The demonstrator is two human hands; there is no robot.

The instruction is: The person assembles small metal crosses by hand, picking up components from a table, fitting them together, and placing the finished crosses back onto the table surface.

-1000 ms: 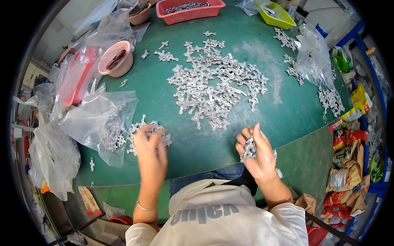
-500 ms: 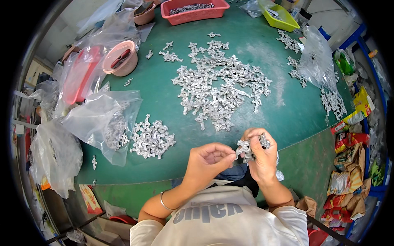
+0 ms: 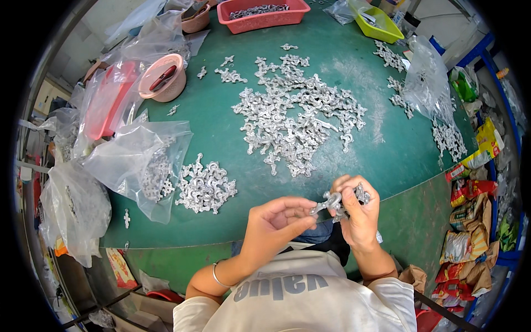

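My right hand (image 3: 359, 213) is closed around a few small silver-grey metal castings (image 3: 334, 202), with knobbed ends sticking out past the thumb and fingers. At the left end of one of them, the thumb and fingertips of my left hand (image 3: 282, 218) close lightly on its tip; the exact contact is small and partly hidden. Both hands are just above the table's near edge. Beyond them spreads a large loose heap of similar castings (image 3: 298, 119). A smaller pile (image 3: 206, 185) lies left of my left hand.
On the green table (image 3: 221, 149) stand a pink bowl (image 3: 171, 88) with a red-handled tool, a red tray (image 3: 263, 21) of metal parts and a yellow-green bin (image 3: 379, 27). Plastic bags (image 3: 138, 157) lie at left, another bag (image 3: 426, 77) at right. Coloured packets (image 3: 467, 221) fill a right-hand rack.
My right hand has shifted slightly right with the castings. The left hand's fingers have loosened a little, and the casting at its fingertips has turned and extends further out leftward.
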